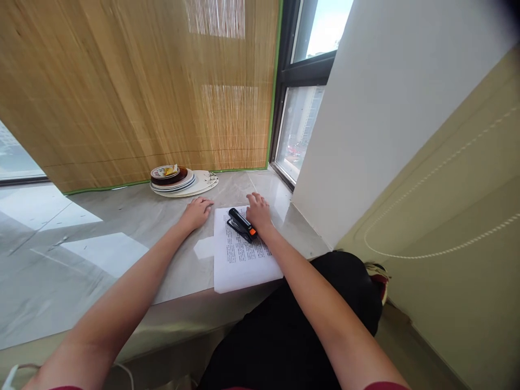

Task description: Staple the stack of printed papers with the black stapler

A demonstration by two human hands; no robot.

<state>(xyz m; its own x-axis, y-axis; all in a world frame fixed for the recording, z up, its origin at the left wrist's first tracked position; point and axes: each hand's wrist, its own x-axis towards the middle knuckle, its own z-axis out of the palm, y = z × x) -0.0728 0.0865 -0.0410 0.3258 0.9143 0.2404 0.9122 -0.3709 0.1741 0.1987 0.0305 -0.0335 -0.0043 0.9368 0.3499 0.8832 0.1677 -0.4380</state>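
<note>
A stack of printed white paper (244, 260) lies on the marble sill, its near edge hanging slightly over the front. A black stapler with an orange tip (242, 224) rests on the paper's far part. My right hand (259, 212) lies flat on the paper just right of the stapler, fingers stretched out and touching the sheet. Left of the paper's far corner, my left hand (197, 211) rests palm down on the sill with fingers loosely curled, holding nothing.
A stack of plates (182, 181) sits at the back of the sill (122, 238) below a bamboo blind (142, 92). A window frame (284, 108) and white wall (377, 108) close the right side. My dark-clad lap is below the sill's front edge.
</note>
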